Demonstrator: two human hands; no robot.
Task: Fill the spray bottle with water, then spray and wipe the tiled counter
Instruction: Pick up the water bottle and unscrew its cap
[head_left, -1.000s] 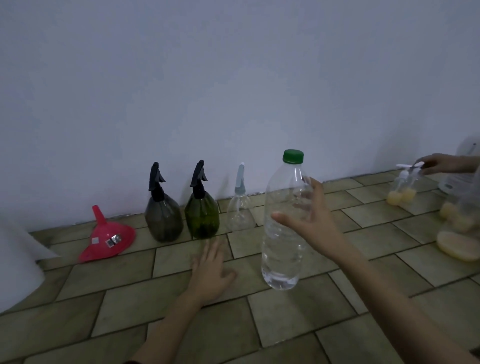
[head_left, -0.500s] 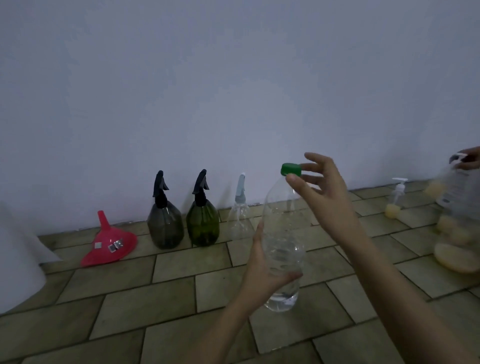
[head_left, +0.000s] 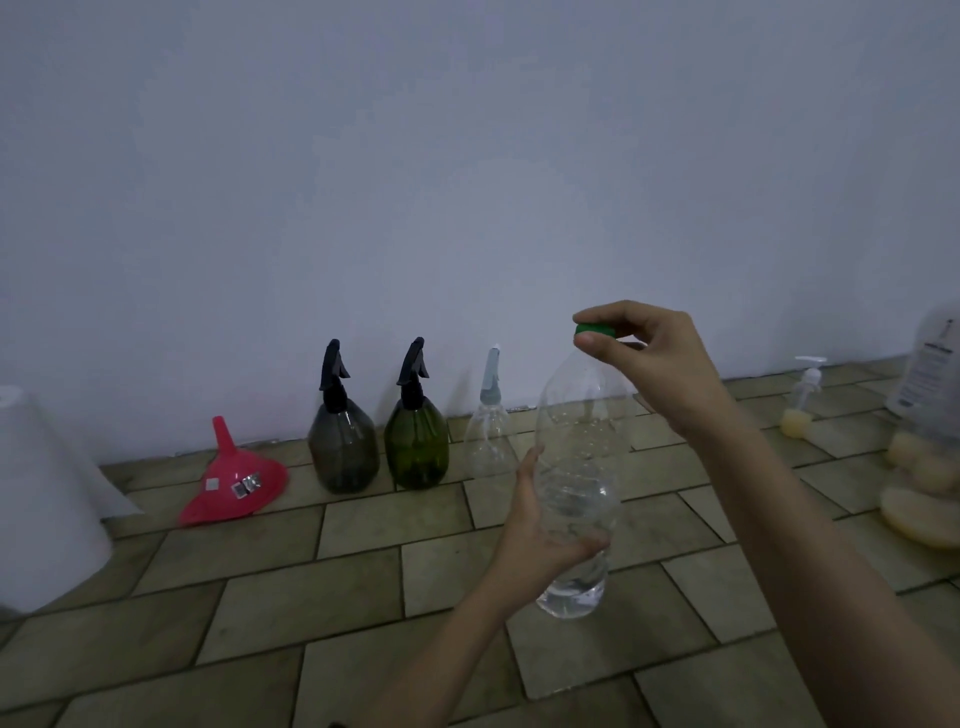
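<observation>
View from the head camera. The left hand (head_left: 540, 525) is gripping the lower body of a clear water bottle (head_left: 579, 483), its fingers (head_left: 589, 545) clenched around the near side, and is holding the bottle upright, its base just above the tiled worktop (head_left: 260, 597). The right hand (head_left: 644, 358) is reaching over the top of the bottle, thumb and forefinger pinching the green cap (head_left: 595, 329), which is sitting at the bottle's neck. Water is lying in the lower part of the bottle. Along the wall behind, three spray bottles are standing upright in a row: a smoky grey one (head_left: 343, 447) and a green one (head_left: 416, 441), both with black trigger heads, and a clear spray bottle (head_left: 488, 441) with a pale grey head, just beside the held bottle and partly hidden by it. A red funnel (head_left: 234, 483) is lying mouth-down to their left. Pump dispensers (head_left: 802, 405) holding yellowish liquid are standing at the far right.
</observation>
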